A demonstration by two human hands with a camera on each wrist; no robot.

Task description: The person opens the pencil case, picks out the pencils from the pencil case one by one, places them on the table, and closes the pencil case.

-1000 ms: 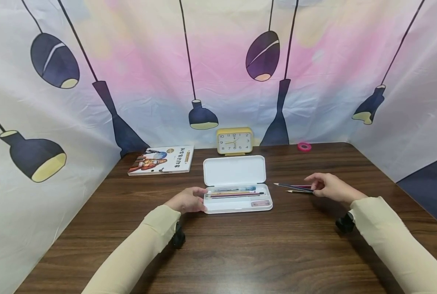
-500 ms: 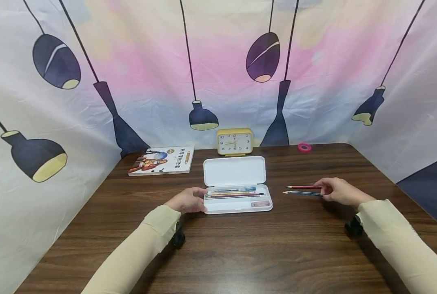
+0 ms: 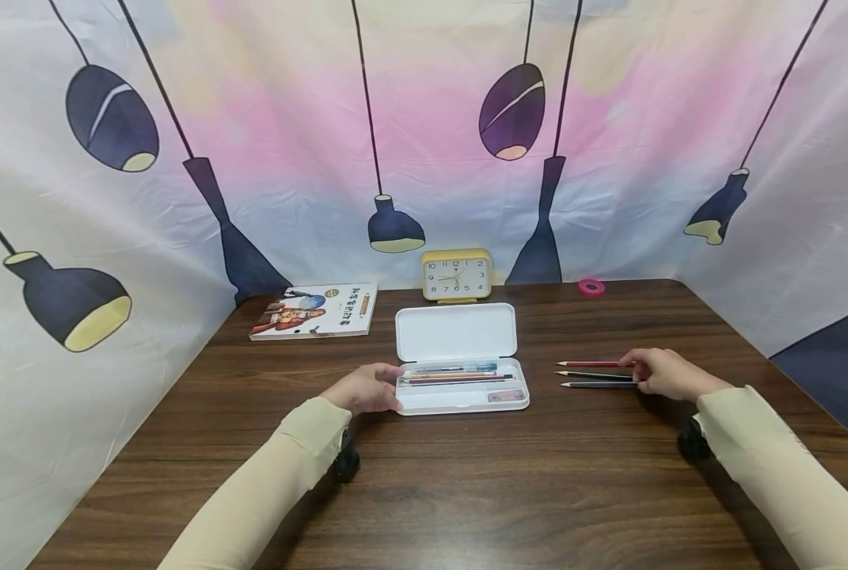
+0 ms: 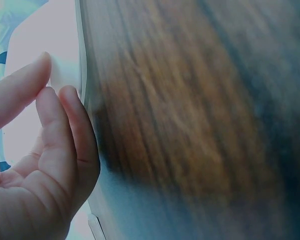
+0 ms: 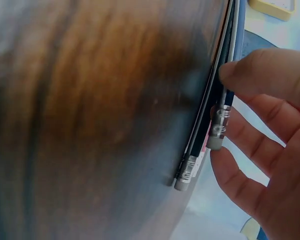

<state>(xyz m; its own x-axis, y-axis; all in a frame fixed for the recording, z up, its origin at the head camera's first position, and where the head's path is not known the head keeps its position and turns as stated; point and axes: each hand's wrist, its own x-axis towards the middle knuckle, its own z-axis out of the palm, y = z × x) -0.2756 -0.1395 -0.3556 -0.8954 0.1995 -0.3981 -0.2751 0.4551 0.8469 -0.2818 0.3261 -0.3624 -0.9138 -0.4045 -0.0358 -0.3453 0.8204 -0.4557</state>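
A white pencil case [image 3: 455,331] stands with its lid raised at the middle of the table. My left hand [image 3: 366,388] grips its left end, thumb at the near corner and fingers farther back. Inside lie several pens and pencils [image 3: 455,378] and a pinkish eraser [image 3: 505,395]. To the right of the case, a red pencil [image 3: 591,364], a black pencil [image 3: 595,374] and a greyish pencil [image 3: 598,385] point left, side by side. My right hand [image 3: 669,374] pinches at their right ends. In the right wrist view, my thumb [image 5: 240,72] lies across a dark pencil near its eraser tip [image 5: 214,143].
Behind the case stands a yellow clock [image 3: 456,275]. A picture book [image 3: 317,310] lies at the back left, and a pink ring-shaped roll [image 3: 591,286] at the back right. A printed curtain [image 3: 438,103] hangs along the table's far edge.
My right hand has shifted right and slightly nearer. The pencils, crossed one second ago, now lie spread and roughly parallel. My left hand has stayed at the case.
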